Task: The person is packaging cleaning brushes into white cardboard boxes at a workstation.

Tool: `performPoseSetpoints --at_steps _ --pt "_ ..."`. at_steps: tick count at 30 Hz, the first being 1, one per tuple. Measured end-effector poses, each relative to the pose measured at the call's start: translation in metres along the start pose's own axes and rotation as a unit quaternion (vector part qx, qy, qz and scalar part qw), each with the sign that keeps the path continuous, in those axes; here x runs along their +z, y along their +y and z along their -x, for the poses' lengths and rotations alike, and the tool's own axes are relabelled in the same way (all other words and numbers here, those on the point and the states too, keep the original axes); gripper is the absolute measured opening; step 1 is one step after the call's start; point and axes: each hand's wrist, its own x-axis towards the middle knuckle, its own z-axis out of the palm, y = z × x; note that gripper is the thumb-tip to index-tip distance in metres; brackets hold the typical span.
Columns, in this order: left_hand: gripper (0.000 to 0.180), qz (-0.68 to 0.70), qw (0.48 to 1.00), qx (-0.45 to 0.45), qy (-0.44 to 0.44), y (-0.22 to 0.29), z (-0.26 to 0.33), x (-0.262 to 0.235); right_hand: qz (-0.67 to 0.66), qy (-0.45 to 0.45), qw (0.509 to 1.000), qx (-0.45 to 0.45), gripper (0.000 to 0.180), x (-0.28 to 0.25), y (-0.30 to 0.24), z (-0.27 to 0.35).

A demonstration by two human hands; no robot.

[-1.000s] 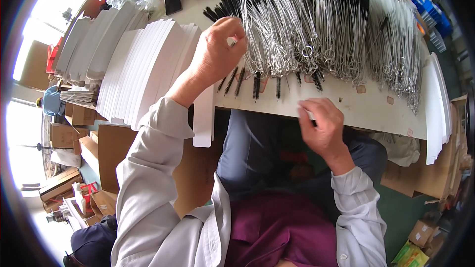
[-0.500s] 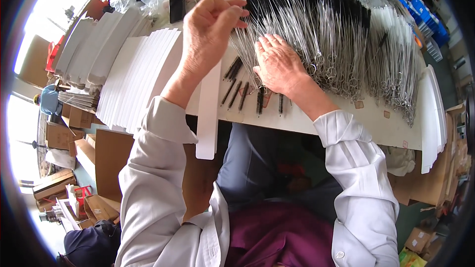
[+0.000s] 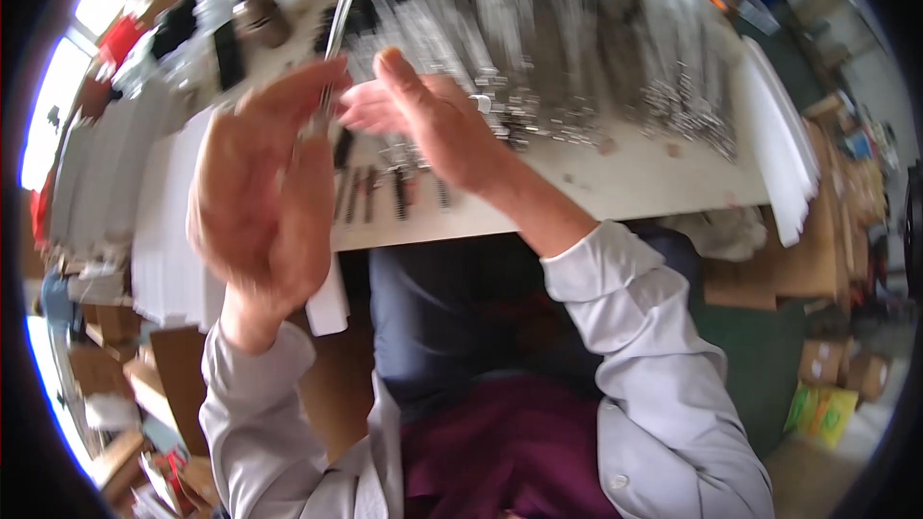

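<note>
At eleven o'clock from the middle of the view, the left hand [image 3: 258, 194] is raised off the table [image 3: 625, 178], palm toward the camera, with a thin silvery metal strip [image 3: 334, 34] pinched between its thumb and fingertips. The pinch closes on the strip's lower part; the rest rises free toward twelve o'clock, leaning slightly to one o'clock, so its long axis runs nearly straight up the picture, away from the person. Its upper end stands before the dark heads of the big fan of like strips [image 3: 538, 48] spread across the far half of the table. Motion blur hides whether the lower end carries a black tip.

The right hand [image 3: 433, 125] lies at three o'clock from the left one, just beside it, fingers stretched out flat toward ten o'clock and reaching at the pinch. It looks spread and closed on nothing, though the blur leaves its fingertips uncertain; I cannot tell whether they touch the strip. The left hand is plainly the one nearer the strip, since it holds it.

Below both hands, toward six o'clock, a short row of black-handled pieces [image 3: 385, 192] lies on the table's near edge, their long axes pointing at the person. At nine o'clock, stacked white card strips [image 3: 163, 231] overlap along the table's left side.
</note>
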Motion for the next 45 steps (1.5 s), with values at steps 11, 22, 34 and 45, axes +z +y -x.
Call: performPoseSetpoints --at_steps 11,22,34,45 --pt "0.023 -0.130 0.943 0.187 -0.242 0.012 0.036 0.089 -0.370 0.154 0.915 0.051 0.048 -0.042 -0.056 0.097" --pt "0.017 -0.135 0.921 0.215 -0.296 -0.011 0.065 0.163 -0.294 0.348 0.890 -0.026 0.034 -0.138 -0.018 0.162" --pt "0.011 -0.089 0.945 0.022 -0.313 -0.061 -0.023 0.294 -0.109 0.585 0.799 -0.081 0.034 -0.275 0.033 0.221" --pt "0.027 -0.258 0.871 0.013 -0.419 -0.087 -0.074 0.408 -0.087 0.567 0.815 -0.087 0.036 -0.262 0.033 0.223"
